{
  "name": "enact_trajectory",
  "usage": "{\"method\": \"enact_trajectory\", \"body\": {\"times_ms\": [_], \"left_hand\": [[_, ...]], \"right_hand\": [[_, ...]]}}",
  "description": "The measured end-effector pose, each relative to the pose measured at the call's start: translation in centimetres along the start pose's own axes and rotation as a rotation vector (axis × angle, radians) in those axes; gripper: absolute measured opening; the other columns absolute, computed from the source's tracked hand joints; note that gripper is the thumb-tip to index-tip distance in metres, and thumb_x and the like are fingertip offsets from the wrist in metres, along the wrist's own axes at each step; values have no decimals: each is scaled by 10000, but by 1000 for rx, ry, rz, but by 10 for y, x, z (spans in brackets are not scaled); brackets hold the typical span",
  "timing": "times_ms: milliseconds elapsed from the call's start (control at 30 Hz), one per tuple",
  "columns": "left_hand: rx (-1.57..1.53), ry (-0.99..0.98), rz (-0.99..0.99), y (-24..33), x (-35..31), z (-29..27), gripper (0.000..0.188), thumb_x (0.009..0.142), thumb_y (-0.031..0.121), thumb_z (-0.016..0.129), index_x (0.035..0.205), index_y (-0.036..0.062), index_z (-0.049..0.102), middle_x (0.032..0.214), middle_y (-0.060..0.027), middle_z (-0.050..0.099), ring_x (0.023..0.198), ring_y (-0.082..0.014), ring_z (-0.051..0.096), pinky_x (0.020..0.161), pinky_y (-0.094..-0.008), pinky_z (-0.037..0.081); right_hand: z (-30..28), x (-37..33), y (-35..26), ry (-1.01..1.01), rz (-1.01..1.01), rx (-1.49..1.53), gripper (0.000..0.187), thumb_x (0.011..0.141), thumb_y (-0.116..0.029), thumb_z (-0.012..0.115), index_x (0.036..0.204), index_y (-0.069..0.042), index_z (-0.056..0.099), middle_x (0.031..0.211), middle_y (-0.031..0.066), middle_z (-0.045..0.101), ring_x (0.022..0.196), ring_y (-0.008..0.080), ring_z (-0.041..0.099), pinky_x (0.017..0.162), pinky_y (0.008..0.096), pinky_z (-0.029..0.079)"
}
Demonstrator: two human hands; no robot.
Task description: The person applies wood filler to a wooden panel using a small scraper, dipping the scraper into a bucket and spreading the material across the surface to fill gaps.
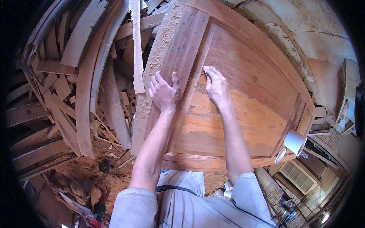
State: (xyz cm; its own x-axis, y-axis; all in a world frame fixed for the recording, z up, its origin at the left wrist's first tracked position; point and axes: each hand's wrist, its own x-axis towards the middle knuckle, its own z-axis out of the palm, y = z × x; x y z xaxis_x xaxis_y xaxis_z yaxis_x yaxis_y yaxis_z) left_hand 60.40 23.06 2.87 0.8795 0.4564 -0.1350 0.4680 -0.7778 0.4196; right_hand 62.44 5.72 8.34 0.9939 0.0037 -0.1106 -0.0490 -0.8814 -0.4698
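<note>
A large reddish-brown wooden panel door [247,64] lies in front of me. Orange filler paste [228,117] is smeared over the nearer part of its recessed panel, with ragged edges. My right hand [218,88] is closed around a small thin flat scraper [207,69], its edge against the panel beside the left moulding. Most of the scraper is hidden by my fingers. My left hand [164,93] rests on the door's left stile, fingers apart, holding nothing.
A white tub [294,141] stands at the door's near right corner, with a round white lid [280,155] beside it. Scrap boards [87,76] are piled to the left. Sawdust [76,171] covers the ground at the lower left. A pale wood strip [137,49] hangs near the door's left side.
</note>
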Motion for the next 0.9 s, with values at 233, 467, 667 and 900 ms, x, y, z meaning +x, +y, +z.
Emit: {"method": "enact_trajectory", "body": {"times_ms": [233,467,667,900], "left_hand": [[-3,21,10,-5,-1,7,690,965,621,433,1253,4,545,1177,-191,634,1116,-354,601,942,-483,450],[12,9,-16,-1,2,0,709,958,629,441,1260,-4,541,1197,-192,628,1132,-344,593,941,-482,451],[0,20,26,0,1,2,734,957,638,433,1266,-19,539,1217,-214,618,1147,-361,583,955,-485,445],[60,50,36,0,1,9,716,964,619,430,1240,-31,549,1166,-228,629,1111,-370,596,934,-482,456]], "right_hand": [[-1,-27,-1,-120,61,-38,344,879,-44,556,1204,-83,658,1330,153,592,1047,402,645,911,478,546],[-63,-54,23,-379,43,-4,359,913,-70,561,1264,-79,640,1271,158,640,1078,365,651,907,457,542],[-58,-105,22,-145,690,623,328,945,-116,593,1254,-18,642,1291,177,638,1218,300,605,1019,368,480],[-29,-8,14,18,66,115,280,934,-65,485,1126,-7,681,1198,193,657,1114,377,623,978,450,492]]}}
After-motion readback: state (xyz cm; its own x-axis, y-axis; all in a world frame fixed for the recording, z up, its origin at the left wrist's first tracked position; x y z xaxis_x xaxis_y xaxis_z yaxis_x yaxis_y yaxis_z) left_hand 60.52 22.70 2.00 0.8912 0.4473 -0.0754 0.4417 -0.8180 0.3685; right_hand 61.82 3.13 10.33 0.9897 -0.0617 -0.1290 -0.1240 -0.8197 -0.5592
